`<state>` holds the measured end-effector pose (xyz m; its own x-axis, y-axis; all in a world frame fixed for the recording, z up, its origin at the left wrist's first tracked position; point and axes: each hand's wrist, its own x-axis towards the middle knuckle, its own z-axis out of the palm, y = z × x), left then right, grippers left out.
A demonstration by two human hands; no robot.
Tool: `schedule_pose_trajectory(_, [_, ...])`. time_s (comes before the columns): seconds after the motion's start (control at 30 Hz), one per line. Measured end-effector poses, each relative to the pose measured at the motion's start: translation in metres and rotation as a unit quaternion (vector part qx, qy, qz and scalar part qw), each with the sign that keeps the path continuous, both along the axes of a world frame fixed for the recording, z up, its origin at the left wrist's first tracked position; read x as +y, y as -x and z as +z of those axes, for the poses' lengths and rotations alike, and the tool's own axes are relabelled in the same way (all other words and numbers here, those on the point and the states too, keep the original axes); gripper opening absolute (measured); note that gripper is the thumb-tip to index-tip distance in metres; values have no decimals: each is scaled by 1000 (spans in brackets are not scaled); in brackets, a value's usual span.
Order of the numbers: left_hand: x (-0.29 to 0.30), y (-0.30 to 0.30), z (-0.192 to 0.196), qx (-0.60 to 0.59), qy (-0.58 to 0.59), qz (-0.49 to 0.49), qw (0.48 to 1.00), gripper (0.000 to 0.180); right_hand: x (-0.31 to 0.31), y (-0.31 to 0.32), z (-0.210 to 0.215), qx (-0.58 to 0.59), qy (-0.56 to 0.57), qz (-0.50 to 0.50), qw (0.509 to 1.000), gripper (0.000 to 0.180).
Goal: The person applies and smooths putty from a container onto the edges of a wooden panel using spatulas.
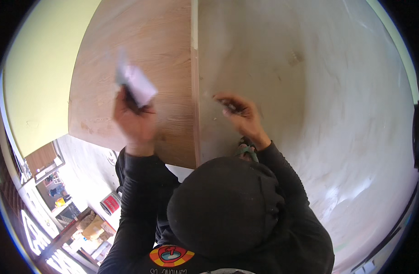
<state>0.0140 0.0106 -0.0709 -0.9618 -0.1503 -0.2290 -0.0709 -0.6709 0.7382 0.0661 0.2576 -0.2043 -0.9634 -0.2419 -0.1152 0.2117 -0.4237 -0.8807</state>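
My left hand (137,123), raised over a brown wood-grain panel (159,50), is closed round a pale, whitish-lilac flat piece (140,86) with a dark part beside the fingers. Motion smears this piece, so its kind does not show. To the right of the panel's long edge, my right hand (246,114) is held above the greyish surface. Its fingers are curled together, with something small, dark and partly shiny between them that I cannot make out. Both hands appear apart from the panel.
A pale strip (195,77) runs along the panel's right edge. A sandalled foot (247,151) is just below my right hand. At lower left stands a red-and-white bucket (111,203), near a cluttered area with cardboard (94,228). A yellow-green wall (40,68) borders the left.
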Motion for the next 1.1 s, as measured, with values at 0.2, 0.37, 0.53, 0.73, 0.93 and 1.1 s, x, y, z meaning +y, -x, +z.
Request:
schedule_pose_trajectory(0.2, [78,-15,-28,-146,-26,15,989,32,1,45,76,202,140,-100,964,42])
schedule_pose_trajectory(0.37, [86,-13,-37,-115,-6,-4,993,31,-6,51,69,334,7,-100,937,39])
schedule_pose_trajectory(0.53, [82,-12,-39,-62,51,19,997,25,17,39,51,283,-219,-64,932,40])
schedule_pose_trajectory(0.73, [72,5,-45,46,236,77,968,20,36,56,95,363,-401,-47,840,50])
schedule_pose_trajectory(0.93, [76,9,-59,106,460,52,880,29,4,61,91,389,-495,-72,774,46])
schedule_pose_trajectory(1.1, [32,28,-20,119,339,189,914,34,-3,63,48,352,-437,-7,827,46])
